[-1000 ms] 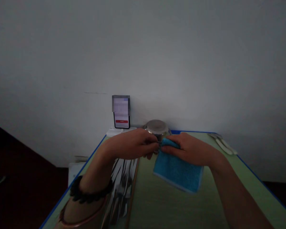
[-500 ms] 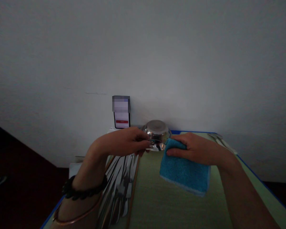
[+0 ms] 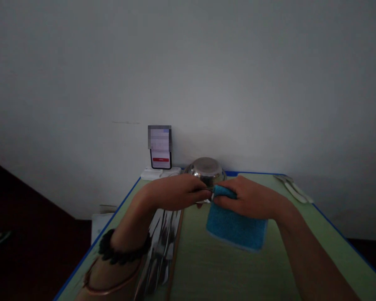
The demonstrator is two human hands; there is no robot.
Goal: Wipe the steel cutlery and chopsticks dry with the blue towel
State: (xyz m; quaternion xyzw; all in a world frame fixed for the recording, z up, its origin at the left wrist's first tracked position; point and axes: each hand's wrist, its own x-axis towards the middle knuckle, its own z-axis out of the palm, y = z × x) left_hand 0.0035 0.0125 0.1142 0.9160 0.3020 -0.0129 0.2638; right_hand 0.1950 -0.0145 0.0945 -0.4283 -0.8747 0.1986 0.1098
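Note:
My left hand (image 3: pixel 181 192) is closed, fingertips pinched on a thin metal piece of cutlery (image 3: pixel 209 190); only a sliver of it shows, so its kind is hidden. Close against those fingertips, my right hand (image 3: pixel 252 196) grips a blue cloth (image 3: pixel 236 230), its upper edge bunched between thumb and fingers and the remainder hanging down. The cloth meets the cutlery's end. Behind both hands a shiny metal bowl (image 3: pixel 207 167) rests upside down near the wall.
Several knives, forks and spoons (image 3: pixel 158 259) lie in a long tray at left, partly behind my forearm. A phone (image 3: pixel 161 156) stands on a white base (image 3: pixel 148 173) by the wall. White-handled utensils (image 3: pixel 294 190) lie at the right of the green, blue-edged table (image 3: pixel 225 276).
My left hand has moved right, and my right hand slightly left, bringing the fingertips together. The cloth has shifted left and up a little. The bowl stays put.

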